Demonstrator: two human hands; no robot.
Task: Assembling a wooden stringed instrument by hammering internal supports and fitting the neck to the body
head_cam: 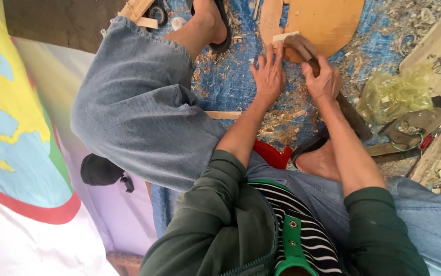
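Left hand (268, 75) flat, fingers spread, pinning small pale wood strip (285, 37) on round wooden block (323, 23), far centre. Right hand (324, 79) clenched round dark blade tool (302, 48), edge on strip. Shavings (282, 115) heaped near block: carving looks well underway, strip unfinished. Strip's long axis runs left-right, slightly tilted.

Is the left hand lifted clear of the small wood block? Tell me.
No: the left hand lies flat with fingertips pressing on the small wood block at the round board's edge.
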